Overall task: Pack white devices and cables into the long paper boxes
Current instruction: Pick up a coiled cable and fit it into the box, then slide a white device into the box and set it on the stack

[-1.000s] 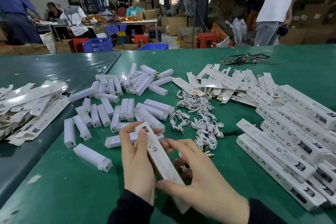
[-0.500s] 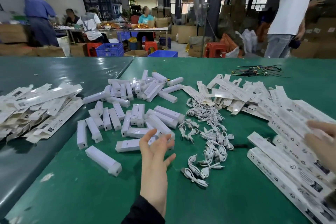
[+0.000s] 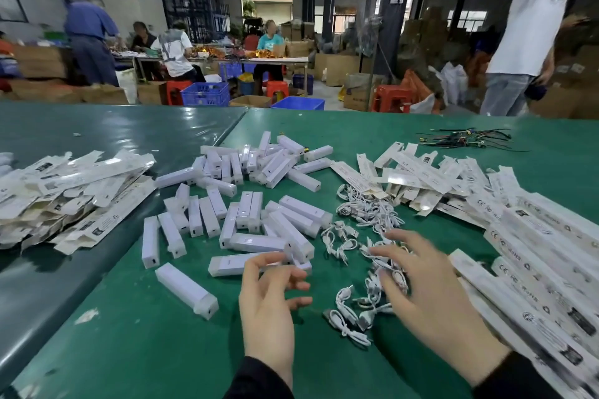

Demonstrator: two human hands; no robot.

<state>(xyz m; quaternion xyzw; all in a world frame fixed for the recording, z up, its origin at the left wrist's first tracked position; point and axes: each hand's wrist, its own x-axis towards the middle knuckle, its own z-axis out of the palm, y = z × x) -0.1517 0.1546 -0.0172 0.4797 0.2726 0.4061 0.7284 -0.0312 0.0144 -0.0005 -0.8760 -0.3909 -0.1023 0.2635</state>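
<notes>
My left hand (image 3: 269,308) hung loose and empty; my right hand (image 3: 431,295) spread over limp, tangly cables (image 3: 366,214), best pinched mid-coil.

right hand (image 3: 431,295) blurred, hiding some cables (image 3: 363,223)

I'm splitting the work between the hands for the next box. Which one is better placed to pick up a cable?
The right hand: its spread fingers already hover over the pile of white cables. The left hand holds nothing and sits nearer the white devices.
</notes>
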